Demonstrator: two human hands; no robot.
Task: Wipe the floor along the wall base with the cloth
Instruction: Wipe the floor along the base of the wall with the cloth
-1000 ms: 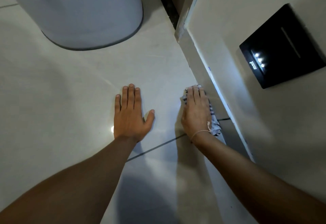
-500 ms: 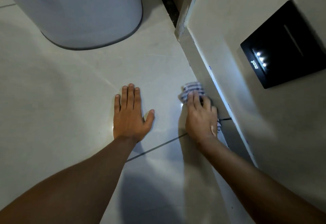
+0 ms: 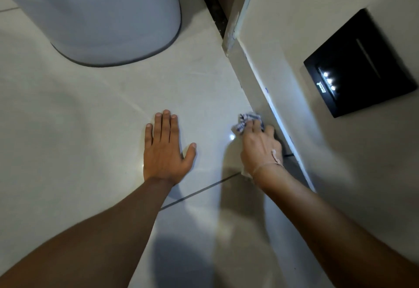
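I am watching the right hand (image 3: 260, 149) pressing down with its fingers (image 3: 255, 127) curled over a crumpled striped cloth (image 3: 246, 121), gripping it against the floor (image 3: 108, 111). The cloth is bunching out past the fingertips on the far side and peeking out a little at the near side by the wrist, where a thin band (image 3: 267, 166) is circling the arm. It is lying on the tile right at the foot of the wall base (image 3: 256, 79), and the hand's right edge is sitting just beside that pale strip; whether skin is touching it I cannot tell, since the gap is lying in shadow.

To the left, the left hand (image 3: 166, 149) is lying flat on the tile, fingers released and stretched together, thumb angled out to the right, holding nothing. It is sitting well apart from the cloth.

A dark grout line (image 3: 199, 191) is running across the floor just near of both hands. Farther off on the left, a large round pale container (image 3: 102, 13) is standing on the tile. On the wall (image 3: 340, 174) to the right, a black panel (image 3: 360, 65) is showing three small white lights.
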